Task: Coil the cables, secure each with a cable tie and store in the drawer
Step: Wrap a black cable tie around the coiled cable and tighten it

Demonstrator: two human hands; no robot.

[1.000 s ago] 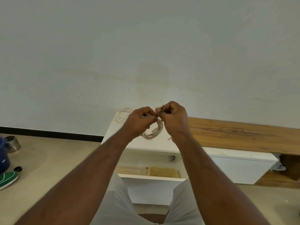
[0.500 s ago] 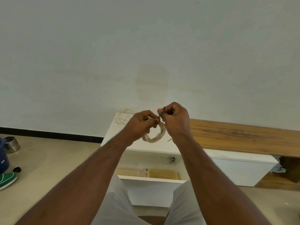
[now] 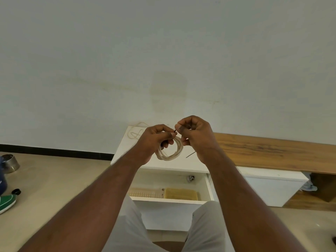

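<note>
I hold a coiled cream cable [image 3: 171, 153] in the air above a white cabinet top [image 3: 125, 148]. My left hand [image 3: 154, 140] grips the coil's left side. My right hand [image 3: 194, 137] pinches a thin black cable tie [image 3: 190, 154] at the coil's upper right; one tie end pokes up between my thumbs, the other sticks out below my right hand. A second cream cable [image 3: 136, 132] lies loose at the back left of the cabinet top. Below my hands the white drawer [image 3: 169, 201] stands pulled out.
Inside the drawer lie a pale perforated box [image 3: 144, 192] and a yellow box [image 3: 181, 193]. A wooden bench top [image 3: 272, 151] runs to the right. On the floor at left are a steel bowl [image 3: 9, 162] and a green shoe [image 3: 6, 202].
Both hands have lifted slightly with the coil. The coil now hangs more open and round below my fingers. My right hand keeps working the tie at the coil's top.
</note>
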